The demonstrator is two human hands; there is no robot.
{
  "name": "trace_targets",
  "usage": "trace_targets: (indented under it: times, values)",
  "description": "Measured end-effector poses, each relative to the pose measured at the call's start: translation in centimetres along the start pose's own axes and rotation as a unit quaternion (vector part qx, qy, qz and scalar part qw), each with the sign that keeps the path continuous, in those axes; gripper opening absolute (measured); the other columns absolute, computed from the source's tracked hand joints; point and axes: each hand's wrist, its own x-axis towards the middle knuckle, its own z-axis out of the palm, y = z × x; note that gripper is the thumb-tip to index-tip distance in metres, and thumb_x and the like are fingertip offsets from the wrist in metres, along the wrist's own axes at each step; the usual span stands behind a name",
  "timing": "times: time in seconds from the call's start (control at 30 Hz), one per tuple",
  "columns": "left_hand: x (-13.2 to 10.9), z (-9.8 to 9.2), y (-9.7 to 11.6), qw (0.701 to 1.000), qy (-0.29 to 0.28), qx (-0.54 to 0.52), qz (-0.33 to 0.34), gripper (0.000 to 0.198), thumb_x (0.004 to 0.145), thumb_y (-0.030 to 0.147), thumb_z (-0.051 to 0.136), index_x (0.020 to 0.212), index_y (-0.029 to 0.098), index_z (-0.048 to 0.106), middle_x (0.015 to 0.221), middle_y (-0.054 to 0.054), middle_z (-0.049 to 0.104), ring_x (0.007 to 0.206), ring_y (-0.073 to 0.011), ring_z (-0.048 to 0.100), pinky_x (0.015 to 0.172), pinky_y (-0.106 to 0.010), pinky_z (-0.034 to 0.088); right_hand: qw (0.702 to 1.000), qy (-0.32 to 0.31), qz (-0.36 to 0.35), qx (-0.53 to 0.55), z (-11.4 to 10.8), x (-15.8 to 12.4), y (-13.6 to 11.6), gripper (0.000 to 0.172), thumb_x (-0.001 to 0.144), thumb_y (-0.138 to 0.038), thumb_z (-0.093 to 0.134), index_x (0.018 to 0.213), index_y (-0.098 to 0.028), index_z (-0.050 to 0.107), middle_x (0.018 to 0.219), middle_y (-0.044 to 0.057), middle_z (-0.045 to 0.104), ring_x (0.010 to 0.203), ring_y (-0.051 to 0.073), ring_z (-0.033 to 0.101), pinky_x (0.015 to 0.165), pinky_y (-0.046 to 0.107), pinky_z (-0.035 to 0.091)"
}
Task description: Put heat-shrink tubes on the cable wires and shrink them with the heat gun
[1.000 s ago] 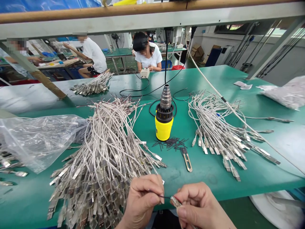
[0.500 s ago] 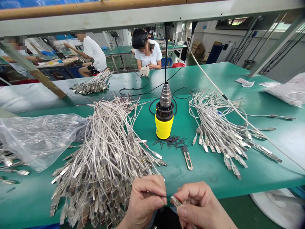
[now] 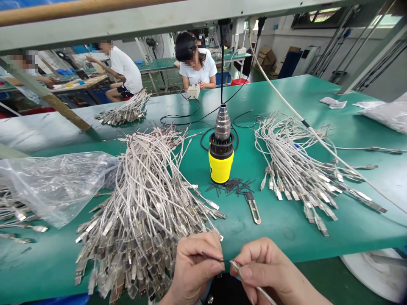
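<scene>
Near the table's front edge, my left hand [image 3: 197,266] pinches a thin black tube [image 3: 209,256] between thumb and forefinger. Just to its right, my right hand [image 3: 269,269] grips a white cable [image 3: 266,295] close to its stripped end, where fine wires show. The tube's tip meets or nearly meets those wires; whether it is around one, I cannot tell. Beyond my hands lie a heap of short black tubes [image 3: 233,187] and thread snips [image 3: 254,210]. A yellow heat gun [image 3: 220,166] stands nozzle up behind them.
A large pile of USB cables [image 3: 143,203] covers the table at left, partly beside a clear plastic bag [image 3: 60,186]. Another cable bundle [image 3: 295,169] lies at right. A white cord [image 3: 282,99] hangs across the right side. A co-worker [image 3: 199,67] sits across the table.
The view has shifted slightly, so the table things sit a little differently in it. Both hands keep their hold, and more of the white cable shows below my right hand.
</scene>
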Motion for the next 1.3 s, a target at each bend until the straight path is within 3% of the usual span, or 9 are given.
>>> trace_targets:
  times: [0.2,0.43,0.9,1.3]
  values:
    - [0.0,0.0,-0.1,1.0,0.012,0.0,-0.004,0.005,0.066,0.024,0.077,0.071,0.021,0.076,0.052,0.0,0.061,0.051,-0.0116,0.049,0.05,-0.026,0.036,0.998,-0.019,0.029,0.06,-0.9,1.0,0.6,0.021,0.058,-0.027,0.077,0.064,-0.008,0.071,0.039,0.002,0.06,0.023,0.002,0.04,0.023,0.01,0.019]
    - [-0.1,0.0,-0.1,1.0,0.018,-0.008,-0.008,0.004,0.065,0.024,0.078,0.067,0.021,0.075,0.05,0.001,0.059,0.051,-0.0117,0.048,0.05,-0.026,0.036,0.996,-0.032,0.064,0.062,-1.1,1.3,0.4,0.018,0.059,-0.025,0.073,0.064,-0.008,0.071,0.038,0.001,0.059,0.02,0.001,0.034,0.021,0.01,0.019]
    - [-0.2,-0.3,0.0,1.0,-0.009,-0.01,0.01,0.007,0.068,0.022,0.075,0.076,0.02,0.076,0.055,-0.001,0.063,0.053,-0.0123,0.05,0.05,-0.027,0.037,0.997,0.041,-0.039,-0.057,-0.4,0.0,0.8,0.039,0.057,-0.041,0.082,0.072,-0.014,0.058,0.044,-0.003,0.062,0.027,0.001,0.042,0.028,0.008,0.028]
    - [-0.4,-0.7,0.0,1.0,-0.012,-0.004,0.004,0.007,0.069,0.022,0.075,0.076,0.021,0.076,0.056,-0.001,0.063,0.053,-0.0127,0.049,0.05,-0.028,0.036,0.98,0.087,-0.08,-0.158,1.0,-1.2,0.0,0.035,0.058,-0.044,0.079,0.065,-0.012,0.067,0.049,-0.002,0.057,0.035,-0.001,0.04,0.034,0.009,0.032]
